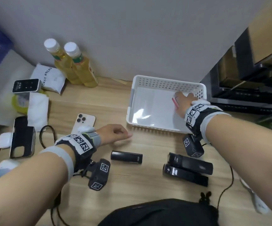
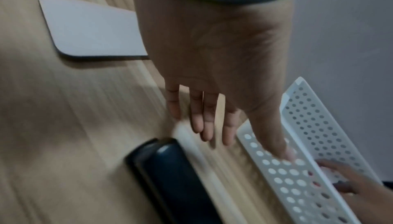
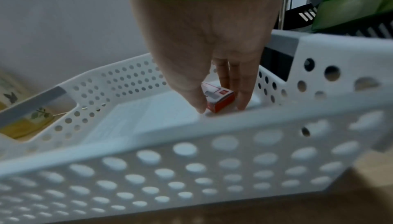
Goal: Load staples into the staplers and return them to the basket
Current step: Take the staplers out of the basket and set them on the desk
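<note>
Staplers, three black ones, lie on the wooden desk just in front of the white perforated basket [image 1: 168,82]: a lone stapler [image 1: 126,157] toward its left corner, a touching pair [image 1: 187,168] below its right half. Inside the basket, near its right wall, the right hand [image 3: 204,42] pinches a small red staple box [image 3: 220,98] between thumb and fingers. Beside the basket's front-left corner, the left hand [image 2: 212,51] hovers with relaxed, straight fingers, holding nothing.

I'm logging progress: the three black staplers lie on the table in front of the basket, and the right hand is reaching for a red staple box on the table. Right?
Not quite. The red staple box sits inside the white basket, not on the table; the right wrist view shows the right hand reaching around it there. The three black staplers do lie in front of the basket.
</note>
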Demonstrator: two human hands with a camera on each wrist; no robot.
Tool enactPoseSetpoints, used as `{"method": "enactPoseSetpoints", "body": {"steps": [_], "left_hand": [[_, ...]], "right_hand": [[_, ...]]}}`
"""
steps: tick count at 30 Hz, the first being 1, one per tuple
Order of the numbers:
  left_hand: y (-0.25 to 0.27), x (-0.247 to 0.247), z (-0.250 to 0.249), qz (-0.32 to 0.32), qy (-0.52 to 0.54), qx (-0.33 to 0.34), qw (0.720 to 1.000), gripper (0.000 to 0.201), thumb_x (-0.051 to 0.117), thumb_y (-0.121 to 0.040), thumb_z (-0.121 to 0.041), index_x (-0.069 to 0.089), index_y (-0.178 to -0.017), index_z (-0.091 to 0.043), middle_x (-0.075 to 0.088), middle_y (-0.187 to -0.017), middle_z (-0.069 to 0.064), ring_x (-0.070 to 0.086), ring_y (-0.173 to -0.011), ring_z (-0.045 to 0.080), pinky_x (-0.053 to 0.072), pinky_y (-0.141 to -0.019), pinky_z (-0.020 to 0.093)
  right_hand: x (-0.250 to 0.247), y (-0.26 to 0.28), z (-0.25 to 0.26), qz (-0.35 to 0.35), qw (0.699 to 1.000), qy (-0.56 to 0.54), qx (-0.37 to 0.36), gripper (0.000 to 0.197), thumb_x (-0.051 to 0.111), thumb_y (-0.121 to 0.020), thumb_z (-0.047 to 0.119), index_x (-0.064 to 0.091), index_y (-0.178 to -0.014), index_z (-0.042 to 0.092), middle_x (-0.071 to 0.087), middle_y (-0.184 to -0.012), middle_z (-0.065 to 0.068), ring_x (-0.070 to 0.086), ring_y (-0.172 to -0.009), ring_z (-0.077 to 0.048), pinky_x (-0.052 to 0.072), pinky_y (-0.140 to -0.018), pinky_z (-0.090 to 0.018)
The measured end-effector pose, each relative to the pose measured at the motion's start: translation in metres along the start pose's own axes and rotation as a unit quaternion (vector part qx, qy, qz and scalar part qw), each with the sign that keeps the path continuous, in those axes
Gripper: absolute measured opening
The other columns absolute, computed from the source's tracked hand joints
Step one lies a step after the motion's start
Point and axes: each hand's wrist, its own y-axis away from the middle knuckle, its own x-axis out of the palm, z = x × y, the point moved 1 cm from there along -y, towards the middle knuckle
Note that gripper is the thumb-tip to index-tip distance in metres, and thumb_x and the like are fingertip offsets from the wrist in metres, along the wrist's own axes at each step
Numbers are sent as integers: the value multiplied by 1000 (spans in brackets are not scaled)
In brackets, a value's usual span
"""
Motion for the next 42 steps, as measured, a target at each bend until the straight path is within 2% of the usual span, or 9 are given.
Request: {"method": "enactPoseSetpoints", "body": {"steps": [7,10,14,18,22,29,35,38,42], "left_hand": [[17,11,24,40,-112,42,992,31,83,-76,-43,73,-102,-30,65,-104,-6,63,-99,13,47,-83,16],[23,16,25,24,-103,63,992,26,80,-81,-35,73,-103,-22,65,-97,-5,64,-89,12,45,-73,8],[24,22,30,-7,-88,117,989,18,79,-84,-27,75,-97,-15,70,-88,-2,61,-76,7,44,-66,6],[19,29,31,-73,-79,158,982,10,77,-85,-27,73,-88,-19,76,-86,3,64,-74,13,50,-73,26],[11,32,26,-121,-55,178,975,14,79,-83,-34,76,-86,-21,75,-82,-3,67,-77,15,54,-82,35],[-9,30,22,-125,-30,199,972,14,77,-82,-42,75,-71,-33,68,-64,-23,57,-63,-9,40,-67,10],[-13,39,39,-129,124,192,965,55,62,-80,-69,75,-99,-19,67,-106,17,54,-94,23,38,-80,31],[-5,48,52,-222,204,187,935,44,46,-100,-51,67,-114,-14,69,-117,13,61,-108,21,45,-79,22],[35,94,78,-273,244,192,911,54,50,-100,-45,50,-139,-8,55,-143,12,52,-129,21,37,-110,33]], "right_hand": [[-17,40,19,-40,985,-160,-52,32,52,-98,31,45,-128,20,51,-116,-18,50,-80,-31,41,-73,-38],[-31,84,43,-49,961,-234,-140,49,63,-88,14,45,-133,25,50,-113,-12,56,-86,-29,42,-74,-32],[-18,156,74,-11,921,-274,-278,62,70,-81,23,43,-136,29,58,-105,-4,61,-90,-21,53,-78,-37],[32,204,91,105,917,-206,-324,60,74,-76,22,49,-130,21,63,-110,0,62,-92,-20,51,-77,-33],[86,216,100,113,930,-72,-343,42,68,-81,22,56,-121,20,56,-118,1,54,-108,-21,48,-80,-34],[123,204,119,-41,912,-63,-404,43,66,-78,29,52,-119,25,47,-116,0,45,-110,-23,50,-80,-45],[107,203,122,-65,914,-31,-398,63,79,-74,47,52,-126,24,54,-115,-1,53,-104,-21,47,-90,-33],[94,211,110,-84,916,-94,-381,58,75,-81,48,57,-128,20,60,-118,-1,59,-108,-20,47,-98,-34],[112,248,62,-190,906,-184,-331,43,72,-85,42,62,-123,22,55,-121,0,55,-116,-18,45,-103,-34]]}}
